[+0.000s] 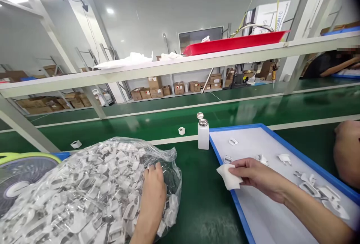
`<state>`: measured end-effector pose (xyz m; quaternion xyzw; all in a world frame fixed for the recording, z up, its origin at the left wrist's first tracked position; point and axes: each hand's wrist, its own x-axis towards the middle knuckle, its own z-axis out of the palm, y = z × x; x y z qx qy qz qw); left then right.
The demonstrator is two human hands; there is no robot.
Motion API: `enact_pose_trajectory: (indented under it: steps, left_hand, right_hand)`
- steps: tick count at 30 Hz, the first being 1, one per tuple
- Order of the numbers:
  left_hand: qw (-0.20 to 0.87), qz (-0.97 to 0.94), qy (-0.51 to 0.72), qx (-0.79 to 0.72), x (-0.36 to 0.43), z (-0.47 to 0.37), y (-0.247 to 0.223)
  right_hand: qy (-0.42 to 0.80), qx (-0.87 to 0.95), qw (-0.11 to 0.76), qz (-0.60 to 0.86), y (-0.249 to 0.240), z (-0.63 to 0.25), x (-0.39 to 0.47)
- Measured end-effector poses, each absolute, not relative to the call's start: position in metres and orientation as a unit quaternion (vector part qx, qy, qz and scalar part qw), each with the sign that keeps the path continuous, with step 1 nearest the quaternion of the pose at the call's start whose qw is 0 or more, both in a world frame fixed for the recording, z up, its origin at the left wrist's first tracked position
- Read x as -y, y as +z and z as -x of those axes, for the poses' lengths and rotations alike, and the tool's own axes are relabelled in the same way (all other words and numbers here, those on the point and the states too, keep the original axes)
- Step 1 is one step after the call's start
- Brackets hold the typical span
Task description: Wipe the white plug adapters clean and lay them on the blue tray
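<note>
Cloth (pixel 228 177) is hanging from the right hand (pixel 260 174) over the left rim of the blue-rimmed tray (pixel 240 214), thumb and fingers pinching 1 side; it is looking soft and light, suiting an edge hold. White plastic parts (pixel 90 184) are filling the clear bag (pixel 165 154), probably stiff, light and best taken by their sides; whether the left hand (pixel 154 187) there is gripping 1, I cannot tell.

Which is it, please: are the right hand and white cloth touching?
Touching: the head view shows the right hand pinching the white cloth along its right side.
</note>
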<state>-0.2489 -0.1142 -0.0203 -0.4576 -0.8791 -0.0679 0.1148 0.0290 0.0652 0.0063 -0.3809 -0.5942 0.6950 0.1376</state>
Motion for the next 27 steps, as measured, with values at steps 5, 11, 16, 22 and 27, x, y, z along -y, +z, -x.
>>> enact_pose_trajectory:
  steps: [5,11,16,22,27]
  left_hand:
    - [0.021,0.523,-0.193,0.83,0.11,0.194,-0.007]
    - [-0.208,0.624,-0.271,0.703,0.102,0.14,-0.021]
    - [-0.228,0.635,-0.23,0.701,0.102,0.147,-0.043]
    - [-0.217,0.57,-0.408,0.68,0.108,0.149,-0.034]
    - [-0.103,0.494,-0.582,0.637,0.102,0.131,-0.007]
  right_hand:
    - [0.555,0.684,0.263,0.394,0.044,0.002,-0.118]
    - [0.447,0.734,0.356,0.367,0.084,0.054,-0.159]
    - [0.513,0.735,0.286,0.338,0.093,0.063,-0.145]
    - [0.568,0.725,0.198,0.335,0.086,0.048,-0.103]
    - [0.604,0.712,0.147,0.328,0.071,0.037,-0.049]
